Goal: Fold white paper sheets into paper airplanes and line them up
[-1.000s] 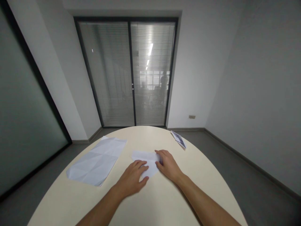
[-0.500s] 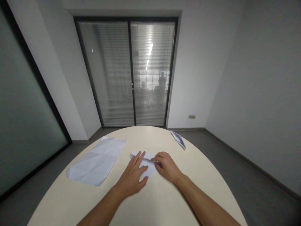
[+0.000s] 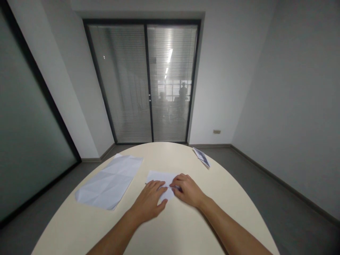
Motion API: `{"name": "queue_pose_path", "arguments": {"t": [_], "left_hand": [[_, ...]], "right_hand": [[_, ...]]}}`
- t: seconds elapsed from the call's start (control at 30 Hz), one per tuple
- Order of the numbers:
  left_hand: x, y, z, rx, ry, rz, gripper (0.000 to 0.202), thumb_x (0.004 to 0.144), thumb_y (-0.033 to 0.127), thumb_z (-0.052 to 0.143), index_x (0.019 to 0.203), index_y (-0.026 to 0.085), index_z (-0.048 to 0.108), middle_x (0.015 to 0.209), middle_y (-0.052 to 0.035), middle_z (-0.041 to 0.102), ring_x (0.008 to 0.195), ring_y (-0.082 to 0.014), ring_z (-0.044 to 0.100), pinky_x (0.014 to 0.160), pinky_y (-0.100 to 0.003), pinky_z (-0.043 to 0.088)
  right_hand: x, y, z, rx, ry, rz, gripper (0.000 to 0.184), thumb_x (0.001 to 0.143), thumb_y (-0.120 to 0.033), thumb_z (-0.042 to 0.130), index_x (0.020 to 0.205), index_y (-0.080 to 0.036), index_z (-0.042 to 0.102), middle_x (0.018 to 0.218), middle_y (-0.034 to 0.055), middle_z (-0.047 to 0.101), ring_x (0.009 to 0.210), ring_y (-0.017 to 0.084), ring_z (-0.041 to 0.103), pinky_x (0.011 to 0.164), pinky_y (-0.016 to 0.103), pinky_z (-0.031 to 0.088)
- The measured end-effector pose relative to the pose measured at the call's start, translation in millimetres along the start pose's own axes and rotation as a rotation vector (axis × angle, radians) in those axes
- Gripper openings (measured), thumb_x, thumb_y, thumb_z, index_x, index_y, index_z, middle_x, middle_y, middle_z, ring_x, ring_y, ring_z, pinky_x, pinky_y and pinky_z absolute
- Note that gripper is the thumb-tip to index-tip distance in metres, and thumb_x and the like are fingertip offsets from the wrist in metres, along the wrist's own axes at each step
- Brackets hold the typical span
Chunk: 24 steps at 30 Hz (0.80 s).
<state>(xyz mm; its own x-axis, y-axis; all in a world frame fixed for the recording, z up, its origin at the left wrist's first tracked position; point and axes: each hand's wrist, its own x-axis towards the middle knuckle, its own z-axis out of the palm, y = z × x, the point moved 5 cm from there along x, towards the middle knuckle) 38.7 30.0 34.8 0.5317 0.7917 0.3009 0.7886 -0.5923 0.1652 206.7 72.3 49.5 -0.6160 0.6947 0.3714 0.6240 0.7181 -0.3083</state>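
A small folded sheet of white paper (image 3: 162, 175) lies on the table in front of me, with a raised fold running across it. Over its left part rests my left hand (image 3: 152, 199), fingers on the paper and thumb held apart. My right hand (image 3: 188, 190) pinches the fold at the paper's right side between thumb and fingers. Both hands cover much of the sheet's near half.
Creased white sheets (image 3: 110, 182) lie at the left of the round cream table (image 3: 170, 230). A folded paper piece (image 3: 202, 157) sits by the far right edge. Beyond stand glass doors (image 3: 148, 81) with blinds; a person's silhouette (image 3: 183, 90) shows through.
The raised fold of the paper has come down toward me, showing more of the white far side. My left fingers have drawn back and curled slightly; my right hand has shifted a little.
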Motion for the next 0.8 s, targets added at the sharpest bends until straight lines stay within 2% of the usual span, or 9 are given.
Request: {"name": "queue_pose_path", "arguments": {"t": [0.1, 0.2, 0.3, 0.4, 0.5, 0.63, 0.8], "left_hand": [[1.3, 0.0, -1.1, -0.014, -0.002, -0.003, 0.039, 0.090, 0.028, 0.059, 0.128, 0.023, 0.057, 0.139, -0.0086, 0.057, 0.129, -0.0279, 0.050, 0.109, -0.050, 0.042], [2.8, 1.9, -4.1, -0.034, 0.017, 0.027, 0.038, 0.089, 0.027, 0.059, 0.127, 0.023, 0.057, 0.136, -0.0078, 0.059, 0.127, -0.0268, 0.051, 0.109, -0.047, 0.043], [4.1, 4.0, -7.5, -0.063, 0.050, 0.045, 0.033, 0.090, 0.027, 0.058, 0.122, 0.022, 0.058, 0.130, -0.0073, 0.062, 0.124, -0.0254, 0.053, 0.109, -0.044, 0.043], [4.2, 3.2, -7.1, -0.076, 0.077, 0.036, 0.032, 0.091, 0.026, 0.056, 0.122, 0.019, 0.058, 0.130, -0.0082, 0.063, 0.123, -0.0240, 0.055, 0.110, -0.041, 0.043], [2.7, -1.4, -0.5, -0.037, 0.068, 0.009, 0.042, 0.091, 0.029, 0.057, 0.131, 0.018, 0.055, 0.136, -0.0089, 0.060, 0.127, -0.0252, 0.053, 0.113, -0.043, 0.041], [0.6, -10.8, 8.7, 0.045, 0.053, -0.068, 0.049, 0.092, 0.034, 0.055, 0.139, 0.022, 0.052, 0.146, -0.0082, 0.054, 0.134, -0.0288, 0.048, 0.114, -0.048, 0.038], [0.5, -16.4, 12.7, 0.070, 0.017, -0.150, 0.049, 0.098, 0.046, 0.044, 0.141, 0.023, 0.052, 0.150, -0.0105, 0.049, 0.137, -0.0310, 0.045, 0.114, -0.053, 0.034]], "right_hand": [[-0.1, -4.2, -0.3, -0.010, -0.023, -0.020, 0.021, 0.092, -0.025, 0.058, 0.104, -0.025, 0.075, 0.100, 0.0044, 0.073, 0.099, 0.021, 0.062, 0.089, 0.036, 0.044], [-0.6, -11.6, -0.2, 0.018, -0.046, -0.056, 0.029, 0.096, -0.028, 0.053, 0.118, -0.023, 0.070, 0.115, 0.0070, 0.072, 0.109, 0.022, 0.062, 0.097, 0.036, 0.045], [-2.0, -18.5, 3.8, 0.041, -0.102, -0.072, 0.045, 0.097, -0.035, 0.052, 0.138, -0.017, 0.057, 0.139, 0.0133, 0.059, 0.128, 0.026, 0.054, 0.110, 0.041, 0.039], [-4.5, -18.9, 10.6, 0.045, -0.194, -0.022, 0.058, 0.097, -0.042, 0.049, 0.148, -0.013, 0.045, 0.152, 0.0178, 0.043, 0.142, 0.031, 0.039, 0.117, 0.049, 0.031], [-7.7, -14.9, 15.4, 0.062, -0.275, 0.038, 0.063, 0.099, -0.047, 0.044, 0.153, -0.014, 0.037, 0.157, 0.0168, 0.032, 0.147, 0.032, 0.028, 0.119, 0.054, 0.024], [-11.7, -9.4, 18.9, 0.058, -0.347, 0.095, 0.074, 0.099, -0.058, 0.038, 0.156, -0.014, 0.026, 0.161, 0.0159, 0.021, 0.150, 0.032, 0.016, 0.122, 0.055, 0.015], [-13.2, -8.1, 18.2, 0.035, -0.354, 0.093, 0.080, 0.095, -0.063, 0.043, 0.157, -0.016, 0.024, 0.161, 0.0158, 0.020, 0.150, 0.034, 0.016, 0.121, 0.055, 0.016]]}}
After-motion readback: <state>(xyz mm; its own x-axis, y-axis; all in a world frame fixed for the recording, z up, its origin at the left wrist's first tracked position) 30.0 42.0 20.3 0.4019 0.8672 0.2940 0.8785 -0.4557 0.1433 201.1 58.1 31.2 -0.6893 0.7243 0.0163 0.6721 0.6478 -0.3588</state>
